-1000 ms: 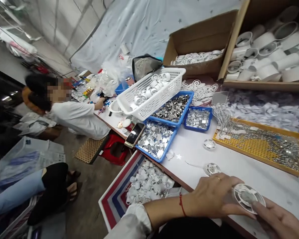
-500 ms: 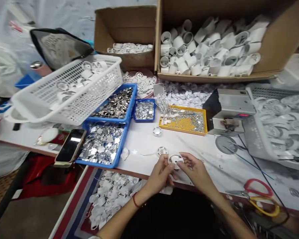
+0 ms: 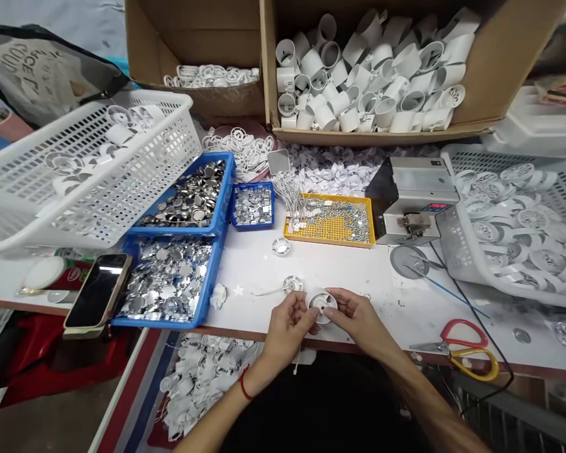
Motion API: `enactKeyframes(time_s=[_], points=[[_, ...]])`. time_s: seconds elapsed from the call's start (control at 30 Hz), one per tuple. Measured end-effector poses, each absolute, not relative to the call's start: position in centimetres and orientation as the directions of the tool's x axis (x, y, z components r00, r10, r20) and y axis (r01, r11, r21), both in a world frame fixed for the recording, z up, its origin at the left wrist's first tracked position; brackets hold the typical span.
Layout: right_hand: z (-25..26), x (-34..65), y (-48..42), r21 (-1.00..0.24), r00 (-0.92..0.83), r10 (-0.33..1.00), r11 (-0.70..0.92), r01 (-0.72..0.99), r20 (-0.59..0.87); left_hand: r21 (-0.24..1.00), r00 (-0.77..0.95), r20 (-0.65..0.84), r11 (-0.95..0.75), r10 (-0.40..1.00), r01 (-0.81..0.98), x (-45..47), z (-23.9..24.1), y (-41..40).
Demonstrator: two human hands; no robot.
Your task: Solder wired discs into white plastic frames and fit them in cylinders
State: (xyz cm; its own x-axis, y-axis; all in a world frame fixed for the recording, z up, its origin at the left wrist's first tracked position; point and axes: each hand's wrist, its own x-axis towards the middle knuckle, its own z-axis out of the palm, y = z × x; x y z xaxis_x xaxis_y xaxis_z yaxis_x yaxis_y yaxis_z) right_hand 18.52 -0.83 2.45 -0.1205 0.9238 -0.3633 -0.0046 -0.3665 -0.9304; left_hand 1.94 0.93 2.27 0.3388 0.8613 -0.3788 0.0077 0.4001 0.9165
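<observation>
L hand (image 3: 287,327) & R hand (image 3: 358,321) are together, fingertips pinching a white plastic disc (image 3: 322,306) w/ a centre hole, held just over the near edge of the tabletop (image 3: 245,267), about midway along. Main change vs. a sec ago: the view has swung right, so a grey benchtop machine (image 3: 410,201) w/ digital readout & red-and-yellow scissors (image 3: 457,352) show fully, and the co-worker is out of frame (the disc stays between both hands, so the head moved most). A similar disc (image 3: 292,285) lies just past the hands, another (image 3: 280,246) further on, near a yellow tray (image 3: 327,238).
</observation>
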Motion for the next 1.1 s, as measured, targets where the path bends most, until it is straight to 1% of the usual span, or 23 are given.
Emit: enactKeyframes(time_s=[0.13, 0.2, 0.37, 0.4, 0.47, 0.53, 0.57, 0.6, 0.63, 0.7, 0.77, 0.83, 0.87, 0.93, 1.03, 1.1], points=[[2.2, 18.4, -0.9, -0.933, -0.058, 0.932, -0.359, -0.005, -0.359, 0.925, 0.331, -0.37, 0.377, 0.868, 0.045, 2.1, 2.3, 0.9], [2.0, 18.3, -0.8, -0.934, -0.033, 0.933, -0.358, -0.005, -0.357, 0.945, 0.308, -0.328, 0.311, 0.893, 0.104, 2.1, 2.4, 0.8], [1.8, 18.2, -0.7, -0.929, -0.061, 0.929, -0.368, -0.048, -0.365, 0.957, 0.268, -0.201, 0.13, 0.942, 0.259, 1.9, 2.3, 0.7], [1.8, 18.1, -0.7, -0.929, -0.078, 0.931, -0.362, -0.074, -0.356, 0.952, 0.256, -0.135, 0.054, 0.957, 0.301, 1.8, 2.1, 0.8], [1.8, 17.9, -0.8, -0.933, -0.124, 0.942, -0.329, -0.147, -0.313, 0.893, 0.253, 0.087, -0.188, 0.963, 0.408, 1.6, 1.5, 1.0], [1.7, 17.9, -1.0, -0.942, -0.142, 0.956, -0.281, -0.181, -0.258, 0.75, 0.302, 0.342, -0.452, 0.89, 0.483, 1.3, 1.2, 1.2], [1.6, 18.0, -1.1, -0.95, -0.129, 0.962, -0.262, -0.17, -0.242, 0.684, 0.345, 0.426, -0.547, 0.836, 0.483, 1.2, 1.3, 1.3], [1.4, 18.3, -1.3, -0.958, -0.106, 0.966, -0.248, -0.146, -0.234, 0.652, 0.389, 0.466, -0.605, 0.795, 0.457, 1.1, 1.5, 1.5], [1.3, 18.6, -1.4, -0.964, -0.081, 0.97, -0.237, -0.124, -0.229, 0.661, 0.427, 0.468, -0.627, 0.774, 0.411, 0.9, 2.0, 1.6], [1.0, 19.3, -1.6, -0.966, -0.077, 0.974, -0.224, -0.132, -0.215, 0.761, 0.468, 0.409, -0.576, 0.784, 0.299, 0.7, 3.2, 1.9], [0.9, 20.1, -1.8, -0.958, -0.137, 0.971, -0.22, -0.183, -0.196, 0.844, 0.463, 0.335, -0.48, 0.821, 0.239, 0.4, 4.5, 2.3], [1.2, 20.6, -2.0, -0.949, -0.226, 0.953, -0.245, -0.196, -0.2, 0.859, 0.485, 0.288, -0.447, 0.826, 0.25, 0.2, 5.7, 2.9], [1.4, 20.7, -2.1, -0.947, -0.268, 0.941, -0.262, -0.184, -0.208, 0.846, 0.526, 0.27, -0.46, 0.807, 0.27, 0.0, 6.3, 3.2], [1.8, 20.9, -2.2, -0.949, -0.321, 0.922, -0.277, -0.152, -0.217, 0.785, 0.65, 0.239, -0.538, 0.721, 0.308, -0.3, 7.2, 3.8], [2.4, 21.0, -2.1, -0.95, -0.362, 0.907, -0.28, -0.141, -0.213, 0.618, 0.823, 0.208, -0.723, 0.529, 0.308, -0.8, 8.5, 4.5], [2.7, 21.1, -2.0, -0.947, -0.387, 0.895, -0.293, -0.133, -0.222, 0.491, 0.879, 0.176, -0.814, 0.442, 0.311, -0.8, 9.1, 4.8]])
